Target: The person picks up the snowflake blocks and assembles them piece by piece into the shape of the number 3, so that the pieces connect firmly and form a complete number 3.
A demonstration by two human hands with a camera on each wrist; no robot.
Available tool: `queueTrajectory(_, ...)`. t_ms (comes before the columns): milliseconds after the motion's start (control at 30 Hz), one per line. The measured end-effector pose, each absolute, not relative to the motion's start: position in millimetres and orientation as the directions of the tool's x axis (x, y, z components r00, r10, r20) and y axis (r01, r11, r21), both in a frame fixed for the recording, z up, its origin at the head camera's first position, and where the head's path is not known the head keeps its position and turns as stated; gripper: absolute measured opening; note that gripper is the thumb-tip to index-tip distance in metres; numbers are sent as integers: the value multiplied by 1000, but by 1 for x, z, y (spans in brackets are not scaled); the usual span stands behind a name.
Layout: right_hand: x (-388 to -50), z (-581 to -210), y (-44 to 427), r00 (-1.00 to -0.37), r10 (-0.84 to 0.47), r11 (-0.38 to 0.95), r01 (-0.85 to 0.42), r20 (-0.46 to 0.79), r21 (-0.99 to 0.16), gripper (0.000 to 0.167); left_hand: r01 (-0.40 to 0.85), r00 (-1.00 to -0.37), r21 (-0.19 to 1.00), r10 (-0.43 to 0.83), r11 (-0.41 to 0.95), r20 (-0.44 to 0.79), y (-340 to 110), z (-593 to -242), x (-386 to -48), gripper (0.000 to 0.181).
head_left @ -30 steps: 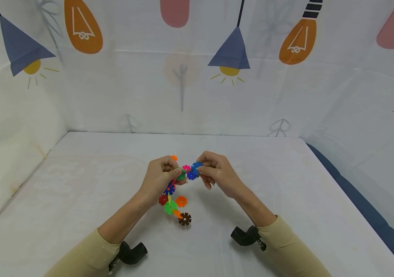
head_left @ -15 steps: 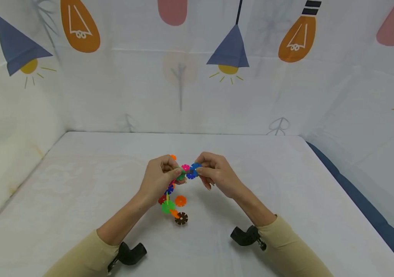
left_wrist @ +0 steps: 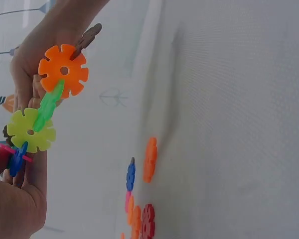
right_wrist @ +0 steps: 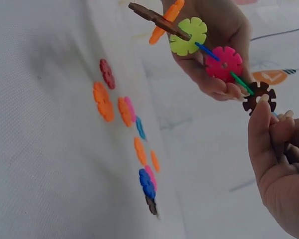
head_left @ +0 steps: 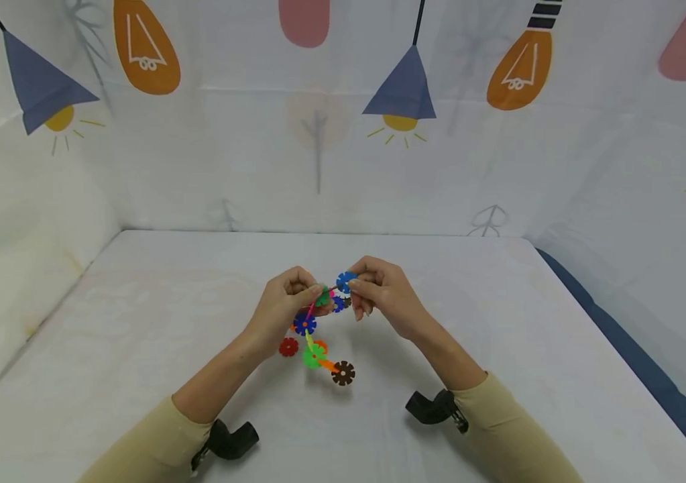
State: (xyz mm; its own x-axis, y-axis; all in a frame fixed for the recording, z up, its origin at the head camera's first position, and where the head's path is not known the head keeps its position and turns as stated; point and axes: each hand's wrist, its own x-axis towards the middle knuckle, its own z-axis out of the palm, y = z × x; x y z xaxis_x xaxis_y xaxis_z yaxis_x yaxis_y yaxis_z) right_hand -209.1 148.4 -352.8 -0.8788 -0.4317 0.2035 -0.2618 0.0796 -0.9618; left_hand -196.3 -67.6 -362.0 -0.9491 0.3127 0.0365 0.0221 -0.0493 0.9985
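Note:
My left hand [head_left: 279,305] grips a chain of slotted, flower-shaped plastic discs, its thumb by a green disc [head_left: 322,296]. From there the chain hangs through pink, a dark blue disc [head_left: 304,325], a yellow-green disc [left_wrist: 20,124], bright green and an orange disc [left_wrist: 50,69], ending in a brown disc [head_left: 343,373]. My right hand [head_left: 387,298] pinches a blue disc [head_left: 344,282] at the chain's upper end. In the right wrist view, another brown disc [right_wrist: 264,92] sits at the right fingertips, joined to green and a pink disc [right_wrist: 219,57]. The blue disc is mostly hidden there.
Several loose discs lie on the white table [head_left: 186,288] behind the chain, among them a red disc [head_left: 288,347] and a dark blue disc [head_left: 338,304]. Patterned cloth [head_left: 258,168] hangs beyond the table. Black wrist mounts [head_left: 234,441] stick out from both sleeves.
The chain's lower end has swung to the right, uncovering more of the red disc. My right hand has moved slightly up with the blue disc, and my left hand has shifted a little right.

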Motion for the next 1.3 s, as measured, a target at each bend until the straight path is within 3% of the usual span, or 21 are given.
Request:
queueTrajectory(267,-212,-358,147,-903,-418,14,-114,98,-993,11,39,-943,998,331,42,23,-68,-365,-198,21)
queueTrajectory(533,-212,-364,141,-882,-469,-34,-39,51,-999,12,49,-926,998,375,39,31,-69,-365,-200,27)
queueTrajectory(867,-208,-368,134,-874,-483,-31,-38,48,-999,14,152,-938,967,338,207,75,-73,-363,-198,28)
queueTrajectory(1000,-209,-368,134,-876,-480,-5,-59,54,-998,18,163,-942,966,322,202,92,-73,-363,-200,21)
queueTrajectory(1300,-214,-375,138,-905,-419,110,-136,78,-985,25,111,-951,987,302,119,71,-76,-361,-202,25)
